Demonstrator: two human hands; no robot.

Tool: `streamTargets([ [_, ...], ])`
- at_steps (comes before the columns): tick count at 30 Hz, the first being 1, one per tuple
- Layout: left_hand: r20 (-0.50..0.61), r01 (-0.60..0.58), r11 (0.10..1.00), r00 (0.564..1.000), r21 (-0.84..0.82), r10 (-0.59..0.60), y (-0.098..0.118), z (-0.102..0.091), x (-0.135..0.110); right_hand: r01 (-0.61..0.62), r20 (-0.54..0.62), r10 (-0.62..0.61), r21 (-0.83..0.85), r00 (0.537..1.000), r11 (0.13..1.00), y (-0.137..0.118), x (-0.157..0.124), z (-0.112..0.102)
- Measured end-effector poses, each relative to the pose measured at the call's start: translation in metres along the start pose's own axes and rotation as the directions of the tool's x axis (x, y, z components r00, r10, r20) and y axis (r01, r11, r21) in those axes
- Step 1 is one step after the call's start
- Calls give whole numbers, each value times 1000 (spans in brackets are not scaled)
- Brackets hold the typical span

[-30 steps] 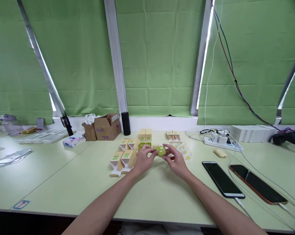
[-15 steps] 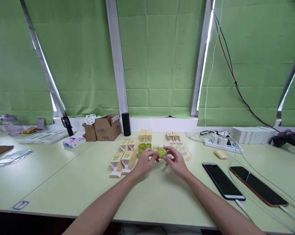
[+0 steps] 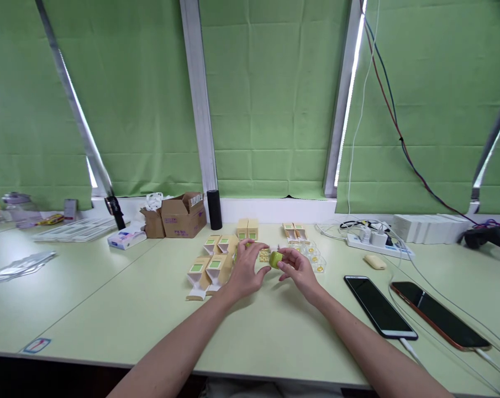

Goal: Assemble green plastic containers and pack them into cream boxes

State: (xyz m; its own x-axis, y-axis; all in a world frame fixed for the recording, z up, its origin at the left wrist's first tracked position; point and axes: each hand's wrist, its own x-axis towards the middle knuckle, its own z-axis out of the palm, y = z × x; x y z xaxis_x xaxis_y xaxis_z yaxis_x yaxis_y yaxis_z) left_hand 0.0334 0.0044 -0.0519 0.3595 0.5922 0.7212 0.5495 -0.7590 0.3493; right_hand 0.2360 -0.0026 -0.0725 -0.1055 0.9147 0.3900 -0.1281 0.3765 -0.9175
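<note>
My right hand (image 3: pixel 300 272) pinches a small glossy green rounded case (image 3: pixel 275 259) between thumb and fingers, above the table. To its left, my left hand (image 3: pixel 248 270) holds nothing; its thumb and fingers are spread apart, with the thumb tip close to the case. Behind the left hand, more green pieces are mostly hidden. Small gold pieces (image 3: pixel 264 255) lie between the hands. Beyond my right hand is a clear plastic tray (image 3: pixel 316 257) with round gold bits in it. Several opened cream cartons with green windows (image 3: pixel 215 266) stand left of my left hand.
Two cream cartons (image 3: pixel 247 228) stand at the back, and more open cartons (image 3: pixel 295 232) to their right. Two phones (image 3: pixel 380 307) with charging cables lie at right, near a power strip (image 3: pixel 378 243). A cardboard box (image 3: pixel 184 220) and a black cylinder (image 3: pixel 214 210) stand back left.
My left hand has let go of the green case, and its fingers have spread and lifted. The case stays in my right hand, turned to another side.
</note>
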Motion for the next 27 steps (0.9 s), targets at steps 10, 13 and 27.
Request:
streamTargets([
  [10, 85, -48, 998, 995, -29, 50, 5, 1, 0, 37, 26, -34, -137, 999, 990, 6, -1, 3],
  [13, 23, 102, 983, 995, -152, -99, -2, 3, 2, 38, 7, -37, -215, 999, 976, 6, -1, -1],
  [27, 33, 420, 709, 871, -566, -490, -34, 1, 14, 439, 424, -118, -877, 898, 195, 3, -8, 7],
])
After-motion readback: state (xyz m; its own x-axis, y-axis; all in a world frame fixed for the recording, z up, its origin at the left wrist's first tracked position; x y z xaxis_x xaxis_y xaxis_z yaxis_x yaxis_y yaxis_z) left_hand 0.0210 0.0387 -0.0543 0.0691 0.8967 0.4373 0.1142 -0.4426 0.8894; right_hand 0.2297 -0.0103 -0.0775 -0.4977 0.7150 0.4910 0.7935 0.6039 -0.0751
